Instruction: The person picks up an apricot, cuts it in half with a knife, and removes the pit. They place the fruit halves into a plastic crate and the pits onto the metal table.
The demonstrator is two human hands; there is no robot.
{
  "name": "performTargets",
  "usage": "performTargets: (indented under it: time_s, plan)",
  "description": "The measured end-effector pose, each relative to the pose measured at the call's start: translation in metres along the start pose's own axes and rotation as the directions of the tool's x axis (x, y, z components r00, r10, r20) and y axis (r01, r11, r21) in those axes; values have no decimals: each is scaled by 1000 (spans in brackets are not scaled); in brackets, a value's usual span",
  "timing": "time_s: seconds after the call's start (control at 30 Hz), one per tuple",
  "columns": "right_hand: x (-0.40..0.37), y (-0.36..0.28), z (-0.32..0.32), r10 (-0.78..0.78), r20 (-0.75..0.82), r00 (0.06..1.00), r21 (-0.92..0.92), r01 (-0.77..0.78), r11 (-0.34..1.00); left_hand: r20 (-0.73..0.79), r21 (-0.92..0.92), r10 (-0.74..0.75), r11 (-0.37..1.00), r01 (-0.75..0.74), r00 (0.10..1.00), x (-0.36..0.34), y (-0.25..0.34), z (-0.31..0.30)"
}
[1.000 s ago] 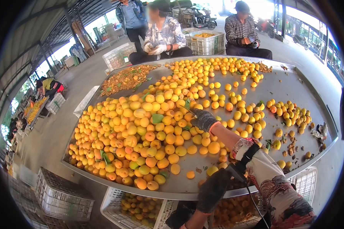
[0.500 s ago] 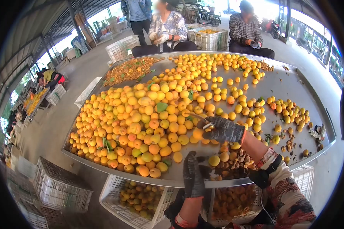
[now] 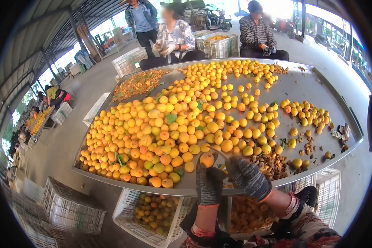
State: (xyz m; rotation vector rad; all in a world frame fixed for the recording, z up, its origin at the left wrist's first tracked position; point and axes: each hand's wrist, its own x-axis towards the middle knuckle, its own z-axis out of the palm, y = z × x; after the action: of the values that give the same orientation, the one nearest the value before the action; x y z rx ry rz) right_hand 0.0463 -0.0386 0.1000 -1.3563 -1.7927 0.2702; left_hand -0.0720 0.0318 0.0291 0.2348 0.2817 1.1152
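Note:
My left hand point(image 3: 209, 184), in a dark grey knit glove, is closed around an orange-yellow apricot point(image 3: 207, 160) at the near edge of the metal table. To its right, my right hand point(image 3: 250, 177), gloved alike, grips a thin curved metal tool point(image 3: 219, 152). The tool's tip reaches toward the top of the held apricot; whether it touches cannot be made out. A large heap of apricots point(image 3: 144, 124) covers the left and middle of the table. Beside my right hand lies a small pile of brown pits point(image 3: 273, 165).
The metal table point(image 3: 339, 99) has a raised rim. Under its near edge stand a white crate point(image 3: 126, 211) of apricots and another crate holding orange-brown fruit point(image 3: 250, 215). Halved fruit point(image 3: 138, 82) lies at the back left. Two people sit across the table; another stands behind.
My right hand has drawn back from the heap toward me with the tool. An apricot is now in my left hand, which held nothing before and has risen slightly.

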Motion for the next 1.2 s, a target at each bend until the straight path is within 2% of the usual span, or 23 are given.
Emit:
performTargets:
  time_s: [0.07,0.1,0.17,0.3,0.37,0.4,0.47,0.5,0.57,0.6,0.67,0.7,0.77,0.8,0.83,0.87,0.9,0.97,1.0,1.07,1.1,1.17,1.2]
  plan:
    - [-2,-16,10,275,-4,961,97,-274,957,-137,135,47,990,-28,989,-8,1,9]
    - [-1,-23,12,279,-10,960,97,-276,956,-134,138,42,990,-23,990,-11,1,16]
    - [0,-32,14,226,-73,971,-2,-227,974,-72,269,124,958,-101,990,-15,1,30]
    - [0,-27,17,169,-67,983,-28,-171,985,-19,258,115,960,-106,993,-21,5,39]
    - [1,-26,16,177,-42,983,8,-177,984,79,494,209,841,-221,975,-24,7,41]
    - [1,-26,13,179,-43,983,9,-179,984,78,495,208,841,-219,975,-24,9,39]
    - [6,-27,3,262,62,963,40,-265,963,76,475,81,873,-107,994,-24,16,33]
    - [7,-25,-1,260,61,964,41,-263,964,78,476,82,873,-109,994,-24,20,31]
    - [7,-19,-11,-4,62,998,-67,9,998,51,598,-44,801,5,998,-28,28,28]
    - [10,-17,-17,-1,61,998,-65,5,998,48,599,-47,800,8,998,-28,30,27]
    - [16,-15,-27,71,216,974,79,-89,993,27,646,-105,760,63,994,-28,32,28]
    - [16,-16,-26,70,216,974,78,-89,993,28,646,-104,761,62,994,-27,28,26]
    - [16,-18,-20,-1,150,989,-78,12,997,90,760,167,625,-176,982,-22,10,21]
    - [8,-14,-9,-2,150,989,-81,15,997,92,759,168,626,-178,982,-18,2,20]
    - [-5,-9,8,32,29,999,-119,-28,992,37,573,162,805,-154,986,-14,-6,20]
    - [-14,-6,19,62,-94,994,-151,-76,986,-14,348,141,929,-127,990,-12,-10,19]
    - [-18,-7,21,64,-95,993,-150,-77,986,-15,349,140,929,-126,990,-12,-11,20]
    - [-24,-9,18,199,-94,976,-33,-202,979,-38,381,64,924,-45,997,-14,-14,22]
    - [-24,-11,13,203,-95,975,-34,-207,978,-39,381,59,924,-40,997,-16,-10,24]
    - [-18,-12,-5,270,43,962,-2,-270,963,-29,748,-8,663,27,1000,-18,8,31]
    - [-13,-13,-15,273,40,961,-1,-273,962,-28,750,-12,660,29,1000,-20,11,39]
    - [-5,-15,-30,197,227,954,-57,-188,980,79,754,54,650,-95,995,-24,17,52]
    - [-5,-13,-28,196,229,954,-57,-188,981,78,754,56,650,-95,995,-25,18,51]
